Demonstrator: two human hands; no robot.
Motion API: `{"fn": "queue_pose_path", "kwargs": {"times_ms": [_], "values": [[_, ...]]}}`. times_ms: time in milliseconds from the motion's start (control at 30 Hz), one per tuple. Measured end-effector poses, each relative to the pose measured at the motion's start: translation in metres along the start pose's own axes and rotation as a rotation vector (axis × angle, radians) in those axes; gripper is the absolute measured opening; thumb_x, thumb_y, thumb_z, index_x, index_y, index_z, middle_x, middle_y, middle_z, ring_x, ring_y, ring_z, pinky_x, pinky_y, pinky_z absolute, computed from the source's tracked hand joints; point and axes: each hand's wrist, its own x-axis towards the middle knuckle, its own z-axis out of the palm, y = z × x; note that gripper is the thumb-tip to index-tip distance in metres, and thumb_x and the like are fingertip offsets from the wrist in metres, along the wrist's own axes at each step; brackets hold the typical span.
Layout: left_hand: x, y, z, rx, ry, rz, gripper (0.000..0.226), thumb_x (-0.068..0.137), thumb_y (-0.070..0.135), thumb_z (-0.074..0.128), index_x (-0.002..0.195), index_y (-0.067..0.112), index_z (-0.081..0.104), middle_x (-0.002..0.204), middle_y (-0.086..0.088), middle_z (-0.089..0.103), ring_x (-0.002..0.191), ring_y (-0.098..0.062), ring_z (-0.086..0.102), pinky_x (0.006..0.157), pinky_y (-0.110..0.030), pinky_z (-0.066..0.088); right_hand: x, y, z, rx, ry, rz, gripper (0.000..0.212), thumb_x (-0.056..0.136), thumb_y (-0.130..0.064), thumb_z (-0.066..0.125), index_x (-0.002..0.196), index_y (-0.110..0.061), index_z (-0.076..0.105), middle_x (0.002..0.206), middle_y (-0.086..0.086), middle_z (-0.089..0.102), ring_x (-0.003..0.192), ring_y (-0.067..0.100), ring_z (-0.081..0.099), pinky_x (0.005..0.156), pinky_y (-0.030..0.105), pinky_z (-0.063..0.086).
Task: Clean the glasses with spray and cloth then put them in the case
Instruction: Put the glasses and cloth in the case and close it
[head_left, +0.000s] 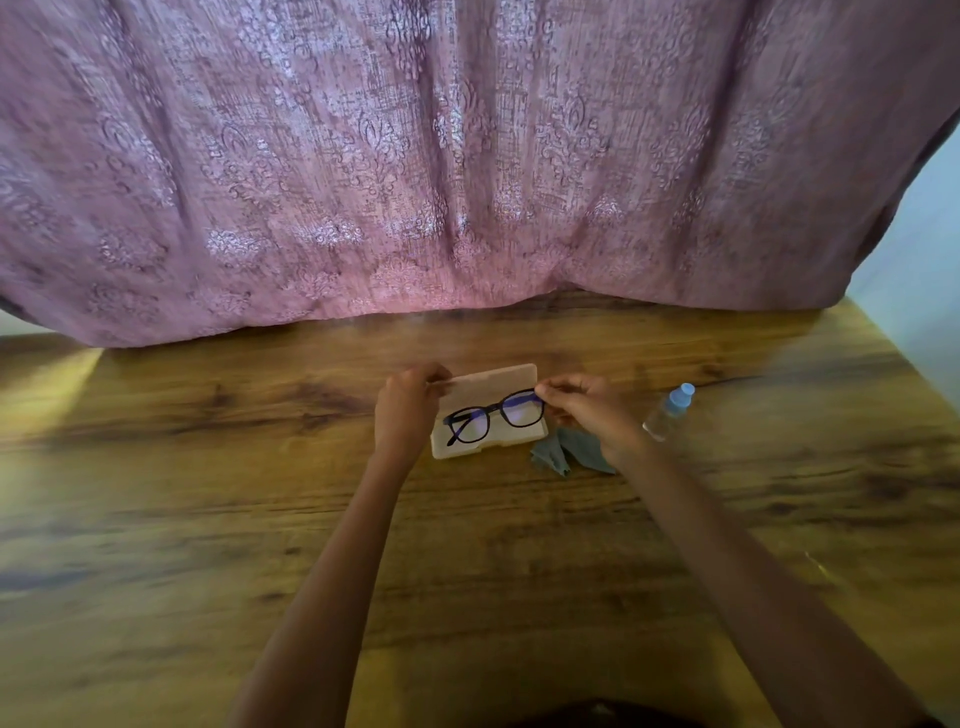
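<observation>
glasses (496, 415) over open case (488, 382); right hand (592, 410) pinching

The glasses (493, 418) lie over the open case (488, 410), cloth (571, 449) and spray bottle (667, 413) to its right.

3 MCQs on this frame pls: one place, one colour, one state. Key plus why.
1. Where is the grey cloth? A) on the table, right of the case B) inside the case C) on the floor
2. The spray bottle has a cap of which colour? A) red B) light blue C) black
3. The case is: A) shut B) open C) upside down

Key:
1 A, it lies crumpled beside the case, by the right hand.
2 B, the cap shows pale blue.
3 B, the left hand holds its lid up, with the glasses over it.
</observation>
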Motion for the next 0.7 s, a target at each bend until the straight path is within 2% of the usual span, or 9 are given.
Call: {"fn": "queue_pose_path", "kwargs": {"times_ms": [200,333,467,567,700], "values": [[-0.002,0.002,0.001,-0.006,0.009,0.021,0.012,0.087,0.008,0.063,0.093,0.013,0.073,0.089,-0.002,0.073,0.077,-0.017,0.066,0.064,-0.031,0.053,0.001,0.005,0.01,0.004,0.01,0.033,0.015,0.085,-0.019,0.073,0.099,-0.016,0.068,0.093,0.0,0.072,0.073,0.002,0.066,0.053,0.012,0.047],[-0.002,0.003,0.002,0.0,0.023,0.03,0.014,0.087,0.008,0.063,0.095,0.013,0.073,0.09,-0.004,0.073,0.078,-0.021,0.066,0.067,-0.036,0.054,0.003,0.01,0.014,-0.018,0.037,0.028,0.02,0.084,-0.016,0.073,0.102,-0.011,0.065,0.098,0.003,0.072,0.086,0.013,0.067,0.064,0.021,0.049],[-0.003,0.002,0.001,-0.006,0.035,0.033,0.012,0.085,0.011,0.066,0.095,0.012,0.073,0.092,-0.006,0.072,0.078,-0.024,0.066,0.068,-0.04,0.054,0.002,0.015,0.015,-0.092,0.077,-0.019,0.019,0.082,-0.017,0.075,0.099,-0.011,0.069,0.099,0.006,0.072,0.094,0.02,0.067,0.087,0.038,0.055],[-0.004,0.001,0.0,-0.011,0.052,0.029,0.013,0.084,0.011,0.068,0.095,0.011,0.074,0.093,-0.006,0.072,0.078,-0.025,0.066,0.067,-0.04,0.054,0.004,0.018,0.014,-0.128,0.106,0.005,0.02,0.079,-0.02,0.077,0.097,-0.013,0.071,0.096,0.003,0.073,0.094,0.019,0.067,0.09,0.041,0.054],[-0.006,0.001,0.0,-0.013,0.06,0.01,0.014,0.084,0.013,0.069,0.097,0.011,0.074,0.095,-0.006,0.072,0.079,-0.024,0.067,0.068,-0.04,0.054,0.004,0.021,0.017,-0.145,0.113,0.004,0.02,0.079,-0.019,0.078,0.096,-0.011,0.071,0.095,0.002,0.072,0.092,0.017,0.066,0.087,0.035,0.054]]}}
